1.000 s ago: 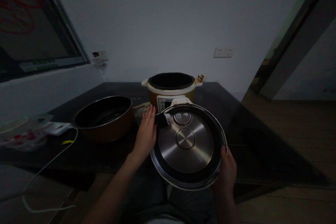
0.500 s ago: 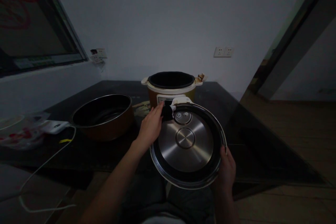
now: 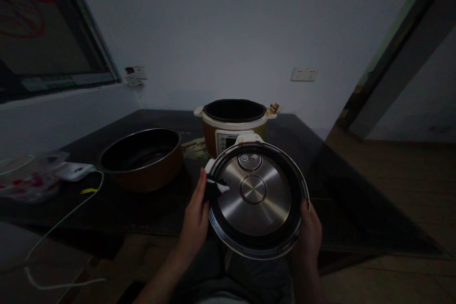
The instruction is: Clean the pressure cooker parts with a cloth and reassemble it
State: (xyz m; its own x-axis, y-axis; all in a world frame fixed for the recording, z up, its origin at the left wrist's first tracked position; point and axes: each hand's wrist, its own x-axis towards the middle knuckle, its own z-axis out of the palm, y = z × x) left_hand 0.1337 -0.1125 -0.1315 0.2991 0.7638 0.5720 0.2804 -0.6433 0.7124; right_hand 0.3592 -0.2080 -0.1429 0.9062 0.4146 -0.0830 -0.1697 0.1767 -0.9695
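A round cooker lid (image 3: 257, 198) with a shiny steel inner plate is held tilted toward me, underside up. My right hand (image 3: 309, 232) grips its lower right rim. My left hand (image 3: 196, 216) pinches a small black-and-white cloth or sponge (image 3: 214, 188) against the lid's left rim. Behind the lid stands the open yellow pressure cooker base (image 3: 234, 124) on the dark table (image 3: 107, 204). A dark inner pot (image 3: 141, 156) sits to its left.
A white adapter with a cable (image 3: 73, 171) lies at the left, next to a plastic bag (image 3: 26, 180). Wall sockets (image 3: 303, 74) are on the back wall. A dark window (image 3: 42, 33) is at the upper left. Wooden floor (image 3: 392, 166) lies to the right.
My left hand has slid with the cloth from the lid's top edge down along its left rim. The lid and my right hand have stayed almost still.
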